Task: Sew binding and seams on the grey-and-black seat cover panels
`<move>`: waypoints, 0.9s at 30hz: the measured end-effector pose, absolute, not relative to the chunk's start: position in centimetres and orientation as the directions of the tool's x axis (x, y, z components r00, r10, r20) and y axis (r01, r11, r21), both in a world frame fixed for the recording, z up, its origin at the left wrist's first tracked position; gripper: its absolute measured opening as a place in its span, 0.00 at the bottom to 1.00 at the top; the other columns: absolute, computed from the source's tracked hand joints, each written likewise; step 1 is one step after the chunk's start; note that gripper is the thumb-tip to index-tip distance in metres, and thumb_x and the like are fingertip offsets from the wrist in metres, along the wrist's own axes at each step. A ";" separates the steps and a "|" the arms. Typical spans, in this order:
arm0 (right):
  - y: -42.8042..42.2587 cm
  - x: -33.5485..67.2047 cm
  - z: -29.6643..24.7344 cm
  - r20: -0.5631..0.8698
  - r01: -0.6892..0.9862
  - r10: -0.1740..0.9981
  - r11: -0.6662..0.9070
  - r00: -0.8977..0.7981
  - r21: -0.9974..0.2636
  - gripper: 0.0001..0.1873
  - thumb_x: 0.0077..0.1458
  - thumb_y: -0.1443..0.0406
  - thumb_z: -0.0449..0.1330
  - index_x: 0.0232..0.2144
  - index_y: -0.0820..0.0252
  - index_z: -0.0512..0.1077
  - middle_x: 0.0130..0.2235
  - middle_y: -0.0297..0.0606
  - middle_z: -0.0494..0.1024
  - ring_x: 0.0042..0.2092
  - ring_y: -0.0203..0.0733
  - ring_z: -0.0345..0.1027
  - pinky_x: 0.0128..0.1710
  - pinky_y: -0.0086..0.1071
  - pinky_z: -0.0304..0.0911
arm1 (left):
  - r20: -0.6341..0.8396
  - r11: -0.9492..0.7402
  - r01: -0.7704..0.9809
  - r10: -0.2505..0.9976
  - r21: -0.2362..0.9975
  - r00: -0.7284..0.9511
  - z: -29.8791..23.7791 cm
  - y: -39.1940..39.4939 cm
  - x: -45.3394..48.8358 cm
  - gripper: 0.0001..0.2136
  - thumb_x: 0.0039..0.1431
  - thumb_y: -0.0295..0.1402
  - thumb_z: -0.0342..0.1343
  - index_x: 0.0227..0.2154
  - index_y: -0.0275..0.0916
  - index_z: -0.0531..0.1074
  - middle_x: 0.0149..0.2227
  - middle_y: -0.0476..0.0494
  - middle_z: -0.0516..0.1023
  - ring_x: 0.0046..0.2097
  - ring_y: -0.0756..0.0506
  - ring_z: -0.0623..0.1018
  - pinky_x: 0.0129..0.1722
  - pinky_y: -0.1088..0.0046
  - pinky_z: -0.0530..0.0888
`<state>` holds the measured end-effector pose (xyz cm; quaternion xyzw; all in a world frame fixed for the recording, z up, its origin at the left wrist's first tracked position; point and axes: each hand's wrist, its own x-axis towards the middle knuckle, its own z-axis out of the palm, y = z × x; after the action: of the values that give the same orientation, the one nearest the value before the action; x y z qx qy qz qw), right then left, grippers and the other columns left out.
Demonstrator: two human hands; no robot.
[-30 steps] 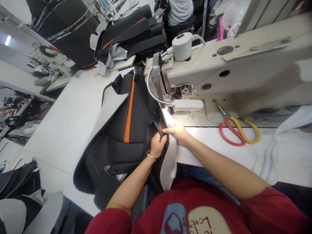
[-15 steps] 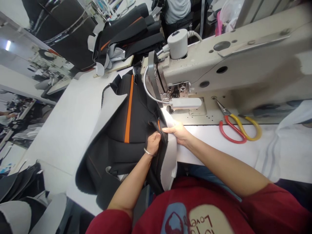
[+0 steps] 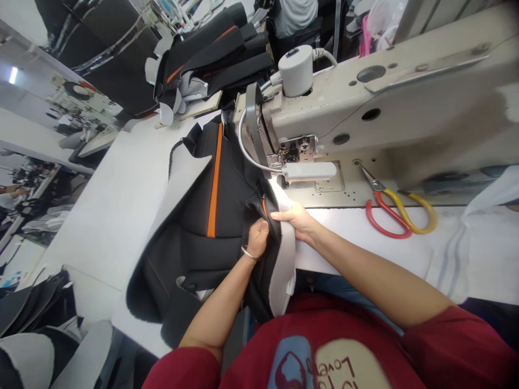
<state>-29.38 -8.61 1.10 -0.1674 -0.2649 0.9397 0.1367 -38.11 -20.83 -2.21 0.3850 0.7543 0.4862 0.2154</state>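
Note:
A black seat cover (image 3: 194, 216) with an orange stripe and a pale grey backing lies over the table beside the sewing machine (image 3: 324, 102). My left hand (image 3: 258, 237), with a bracelet at the wrist, is closed in a fist on a fold of the cover. Just to its right my right hand (image 3: 298, 220) pinches the cover's edge, thumb on top and the other fingers under the grey backing. The far part of that edge runs up to the needle area, where a white lamp (image 3: 310, 172) hides the presser foot in part.
Scissors (image 3: 391, 205) with red and yellow handles lie right of the needle area, blades on the machine bed. Stacked black pieces (image 3: 219, 59) sit behind the white table (image 3: 101, 210). More cut pieces (image 3: 40, 313) lie at lower left; white cloth (image 3: 482, 248) at right.
Hardly anything differs. My left hand has shifted very slightly, and both hands keep their hold on the cover.

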 end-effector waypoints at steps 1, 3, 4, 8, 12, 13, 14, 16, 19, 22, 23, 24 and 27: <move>-8.6 -29.4 1.1 -0.240 -0.167 0.344 -0.821 -0.908 -0.546 0.22 0.25 0.72 0.67 0.30 0.62 0.71 0.31 0.35 0.76 0.33 0.40 0.68 0.39 0.35 0.63 | 0.046 0.239 0.378 0.791 0.894 -0.610 -2.1 -20.8 -38.1 0.25 0.53 0.52 0.38 0.29 0.35 0.70 0.32 0.43 0.72 0.36 0.47 0.70 0.38 0.73 0.66; -8.6 -29.4 1.0 -0.239 -0.161 0.341 -0.818 -0.909 -0.553 0.22 0.25 0.71 0.67 0.31 0.62 0.71 0.31 0.36 0.76 0.33 0.40 0.68 0.39 0.35 0.63 | 0.046 0.249 0.387 0.789 0.888 -0.612 -2.0 -20.8 -38.0 0.26 0.52 0.53 0.38 0.28 0.35 0.70 0.31 0.43 0.71 0.34 0.48 0.70 0.38 0.73 0.66; -8.6 -29.4 1.1 -0.239 -0.160 0.341 -0.816 -0.909 -0.556 0.23 0.25 0.71 0.67 0.31 0.62 0.71 0.32 0.36 0.76 0.33 0.40 0.68 0.39 0.36 0.63 | 0.047 0.252 0.390 0.788 0.886 -0.614 -2.0 -20.9 -38.0 0.26 0.52 0.53 0.38 0.27 0.35 0.69 0.30 0.44 0.71 0.34 0.48 0.69 0.37 0.73 0.66; -8.5 -29.2 1.3 -0.240 -0.148 0.333 -0.811 -0.912 -0.566 0.23 0.26 0.70 0.67 0.32 0.63 0.71 0.33 0.37 0.76 0.34 0.41 0.69 0.38 0.36 0.63 | 0.058 0.249 0.402 0.787 0.881 -0.614 -2.0 -20.9 -38.1 0.25 0.53 0.53 0.37 0.21 0.36 0.66 0.26 0.45 0.68 0.31 0.49 0.68 0.34 0.74 0.66; -8.2 -29.1 1.7 -0.271 -0.117 0.371 -0.753 -0.888 -0.647 0.22 0.27 0.68 0.67 0.32 0.63 0.70 0.31 0.37 0.76 0.32 0.42 0.69 0.37 0.37 0.64 | 0.073 0.228 0.412 0.798 0.882 -0.599 -2.1 -20.4 -37.9 0.23 0.55 0.49 0.38 0.19 0.36 0.64 0.23 0.47 0.66 0.28 0.50 0.67 0.31 0.74 0.66; -8.1 -29.1 1.8 -0.280 -0.105 0.394 -0.721 -0.876 -0.685 0.22 0.27 0.67 0.67 0.32 0.63 0.70 0.32 0.37 0.76 0.32 0.42 0.69 0.38 0.38 0.64 | 0.073 0.229 0.415 0.799 0.881 -0.596 -1.9 -20.2 -37.7 0.22 0.55 0.48 0.38 0.18 0.36 0.64 0.22 0.47 0.66 0.26 0.50 0.67 0.30 0.74 0.66; -8.1 -29.0 1.8 -0.286 -0.087 0.418 -0.679 -0.862 -0.729 0.23 0.28 0.67 0.67 0.34 0.62 0.70 0.32 0.37 0.76 0.33 0.42 0.69 0.38 0.38 0.63 | 0.068 0.232 0.418 0.805 0.878 -0.589 -1.7 -20.2 -37.5 0.22 0.56 0.48 0.37 0.18 0.36 0.64 0.21 0.47 0.66 0.25 0.50 0.67 0.28 0.74 0.65; -8.0 -28.9 1.9 -0.283 -0.046 0.468 -0.576 -0.837 -0.816 0.26 0.30 0.65 0.66 0.37 0.61 0.68 0.35 0.37 0.75 0.36 0.43 0.69 0.39 0.38 0.63 | 0.043 0.237 0.435 0.838 0.869 -0.544 -0.7 -20.3 -37.4 0.22 0.57 0.46 0.36 0.19 0.37 0.65 0.20 0.47 0.66 0.24 0.50 0.67 0.26 0.74 0.65; -7.8 -28.8 2.0 -0.318 0.067 0.508 -0.451 -0.801 -0.890 0.28 0.33 0.63 0.65 0.41 0.61 0.66 0.36 0.38 0.75 0.37 0.45 0.69 0.37 0.38 0.64 | 0.044 0.202 0.595 0.927 0.778 -0.372 2.0 -21.9 -39.3 0.18 0.55 0.44 0.41 0.22 0.38 0.68 0.23 0.46 0.70 0.26 0.50 0.69 0.28 0.75 0.66; -7.3 -29.0 2.0 -0.417 0.275 0.561 -0.324 -0.714 -0.905 0.27 0.32 0.62 0.64 0.40 0.60 0.66 0.33 0.40 0.76 0.33 0.46 0.70 0.30 0.35 0.66 | 0.148 0.272 0.785 0.897 0.557 -0.416 6.1 -26.1 -44.6 0.12 0.51 0.42 0.49 0.25 0.39 0.70 0.28 0.46 0.71 0.31 0.49 0.70 0.34 0.75 0.65; -7.1 -29.2 1.9 -0.427 0.344 0.585 -0.254 -0.690 -0.904 0.27 0.32 0.63 0.64 0.39 0.60 0.66 0.31 0.40 0.76 0.32 0.47 0.70 0.27 0.35 0.66 | 0.207 0.367 0.792 0.833 0.487 -0.513 7.7 -28.2 -47.0 0.11 0.51 0.42 0.49 0.26 0.39 0.70 0.28 0.45 0.71 0.33 0.48 0.70 0.36 0.74 0.65; -6.9 -29.3 1.8 -0.416 0.385 0.608 -0.191 -0.676 -0.903 0.27 0.31 0.62 0.64 0.39 0.59 0.66 0.30 0.40 0.75 0.31 0.48 0.70 0.26 0.34 0.66 | 0.255 0.484 0.760 0.743 0.434 -0.619 9.3 -30.5 -49.5 0.11 0.51 0.41 0.49 0.27 0.39 0.70 0.30 0.44 0.71 0.35 0.48 0.69 0.38 0.73 0.64; -6.6 -29.7 1.4 -0.395 0.438 0.630 -0.095 -0.669 -0.894 0.28 0.30 0.61 0.65 0.39 0.58 0.66 0.29 0.40 0.75 0.30 0.49 0.70 0.24 0.35 0.65 | 0.286 0.817 0.480 0.400 0.319 -0.871 12.9 -38.2 -56.3 0.10 0.49 0.39 0.51 0.28 0.36 0.69 0.34 0.41 0.71 0.38 0.45 0.69 0.41 0.71 0.63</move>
<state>-29.69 -6.57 1.40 -0.3994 -0.6684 0.6227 0.0769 -56.30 -38.18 12.88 0.2323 0.9476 0.1937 -0.1033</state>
